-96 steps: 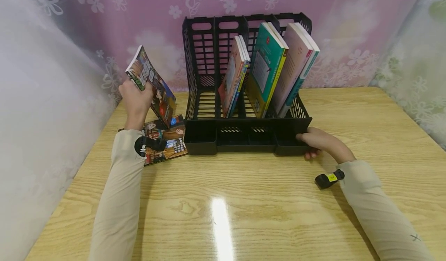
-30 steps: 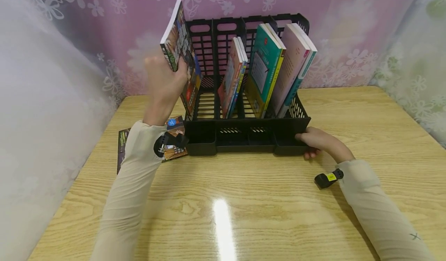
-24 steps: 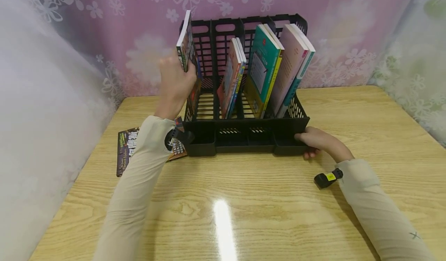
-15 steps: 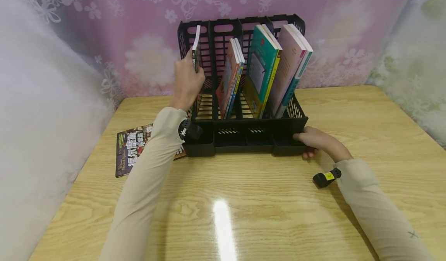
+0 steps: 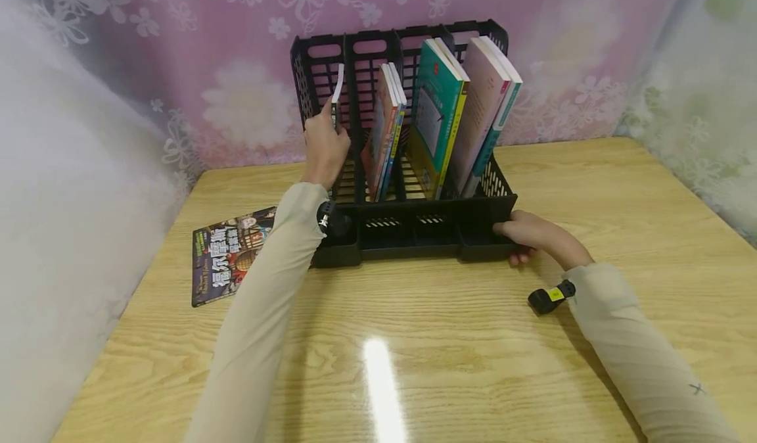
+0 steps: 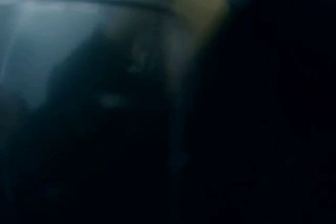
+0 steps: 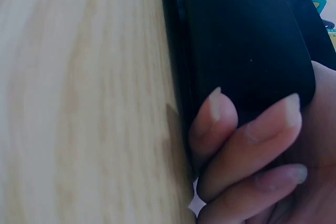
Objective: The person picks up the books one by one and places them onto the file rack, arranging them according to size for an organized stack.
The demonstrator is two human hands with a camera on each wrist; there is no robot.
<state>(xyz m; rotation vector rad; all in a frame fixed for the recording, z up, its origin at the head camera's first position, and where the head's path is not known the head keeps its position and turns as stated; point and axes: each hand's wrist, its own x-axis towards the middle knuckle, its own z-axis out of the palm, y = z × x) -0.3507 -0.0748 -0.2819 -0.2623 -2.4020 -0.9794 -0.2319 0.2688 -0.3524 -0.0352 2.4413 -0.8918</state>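
My left hand (image 5: pixel 325 146) grips a thin book (image 5: pixel 338 94) by its upper part, standing it in the leftmost compartment of the black book rack (image 5: pixel 408 257). The book's lower part is hidden behind the hand. My right hand (image 5: pixel 532 231) holds the rack's front right corner, thumb inside the small tray and fingers curled against the outside; the right wrist view shows the fingers bent beside the black plastic (image 7: pixel 247 40). The left wrist view is too dark and blurred to tell much.
Books stand in the other compartments: orange-spined ones (image 5: pixel 384 134), a green one (image 5: pixel 436 117) and a pink one (image 5: pixel 480 108). A comic-style book (image 5: pixel 227 252) lies flat on the wooden table (image 5: pixel 473 351), partly under the left forearm. A floral curtain (image 5: pixel 242 101) hangs behind.
My left hand has carried the book rightward from above the flat book, then down into the rack's leftmost compartment. My right hand has kept its hold on the rack's corner.
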